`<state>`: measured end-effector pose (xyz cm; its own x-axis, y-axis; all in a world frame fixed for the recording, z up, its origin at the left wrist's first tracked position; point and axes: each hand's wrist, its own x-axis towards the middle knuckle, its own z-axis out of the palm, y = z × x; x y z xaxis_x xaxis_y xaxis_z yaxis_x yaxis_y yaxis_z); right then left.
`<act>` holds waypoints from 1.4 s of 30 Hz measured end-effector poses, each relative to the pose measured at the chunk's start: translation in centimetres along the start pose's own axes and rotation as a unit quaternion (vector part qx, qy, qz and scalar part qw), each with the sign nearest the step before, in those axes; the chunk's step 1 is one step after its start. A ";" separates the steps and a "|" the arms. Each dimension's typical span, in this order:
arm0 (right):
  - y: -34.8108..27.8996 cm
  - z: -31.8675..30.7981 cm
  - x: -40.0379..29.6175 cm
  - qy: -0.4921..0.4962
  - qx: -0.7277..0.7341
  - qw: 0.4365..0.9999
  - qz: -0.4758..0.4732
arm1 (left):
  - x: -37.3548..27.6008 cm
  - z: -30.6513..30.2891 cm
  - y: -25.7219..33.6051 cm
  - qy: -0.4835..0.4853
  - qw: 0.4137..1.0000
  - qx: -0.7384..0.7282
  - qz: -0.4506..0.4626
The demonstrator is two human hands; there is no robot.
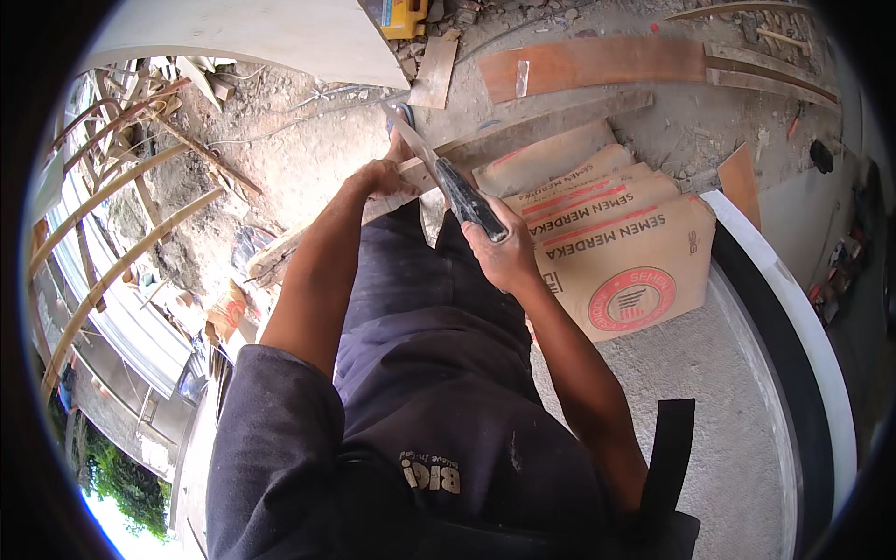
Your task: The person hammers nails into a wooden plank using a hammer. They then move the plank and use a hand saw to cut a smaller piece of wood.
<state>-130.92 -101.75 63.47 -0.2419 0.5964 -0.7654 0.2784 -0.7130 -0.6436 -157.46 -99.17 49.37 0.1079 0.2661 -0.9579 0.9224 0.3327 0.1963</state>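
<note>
My right hand [502, 246] grips the scuffed black handle of what looks like a handsaw [473, 203]. Its tapered metal blade [414, 141] points away and to the left; no teeth can be made out. Below the blade, a long wooden beam [542, 126] runs slantwise across in front of my legs. My left hand [380, 179] is closed on this beam, left of the blade, with the fingertips partly hidden. Whether the blade touches the wood, I cannot tell. A foot in a blue sandal [399, 126] shows just beyond the left hand.
Paper cement sacks [623, 238] lie overlapped at my right on a rough grey surface [651, 371]. Ahead are a brown board [595, 64] and a large pale panel [245, 31]. Scrap timber [140, 182] and corrugated metal sheet [119, 301] clutter the left. A yellow container [404, 17] stands beyond.
</note>
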 end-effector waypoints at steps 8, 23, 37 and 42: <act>-5.4 -8.6 -17.3 -0.034 -0.001 0.999 -0.022 | 1.8 2.8 -3.2 -0.032 0.998 -0.043 -0.045; -5.2 -8.8 -18.3 -0.037 -0.011 0.999 0.004 | 2.3 2.1 -3.3 -0.040 0.997 -0.012 -0.067; -5.8 -8.4 -18.9 -0.038 -0.008 0.999 -0.013 | 3.9 3.8 -5.0 -0.042 0.998 -0.010 -0.046; 0.3 -1.0 -2.9 -0.002 -0.003 1.000 0.000 | 4.0 2.7 -3.1 -0.020 0.998 0.008 -0.054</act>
<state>-129.17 -103.33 65.43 -0.2456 0.5942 -0.7659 0.2837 -0.7114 -0.6430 -158.91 -101.54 44.38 0.0226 0.1940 -0.9807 0.9351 0.3430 0.0894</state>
